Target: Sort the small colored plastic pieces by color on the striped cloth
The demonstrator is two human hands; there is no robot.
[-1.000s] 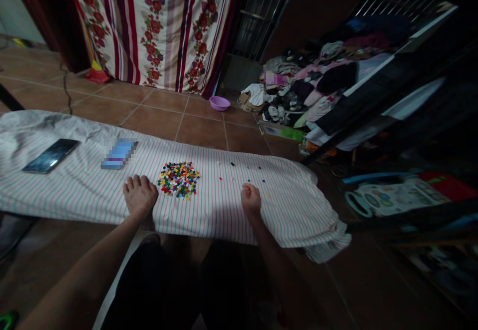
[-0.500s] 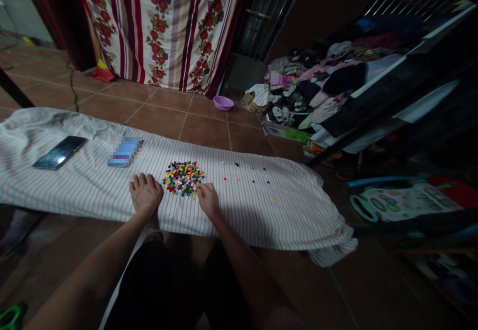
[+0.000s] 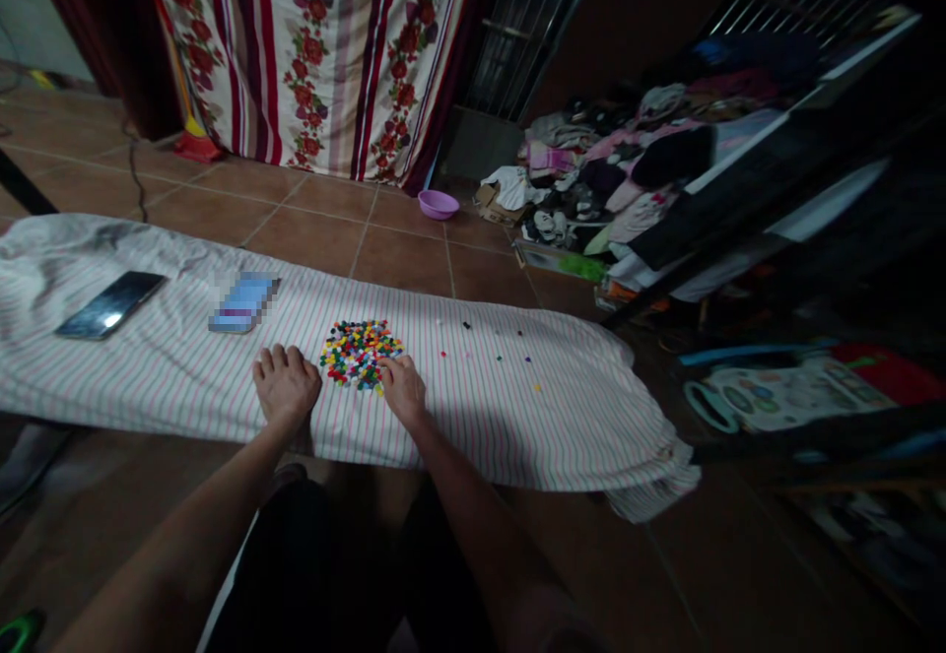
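Note:
A pile of small multicoloured beads lies on a striped cloth. My left hand rests flat on the cloth just left of the pile, fingers spread and holding nothing. At the pile's right edge, my right hand has its fingers bent and drawn together among the beads; whatever is between the fingertips is too small to make out. Right of that hand, several single pieces lie apart, among them a red bead, a yellow bead and a black piece.
Two phones lie on the cloth at left, a dark phone and a lit phone. Beyond, on the tiled floor, stand a purple basin and a heap of clothes. A flowered curtain hangs behind.
My right hand has shifted slightly left, its fingertips now further into the pile's right edge. The left hand stays flat in place. The whole view has shifted a little.

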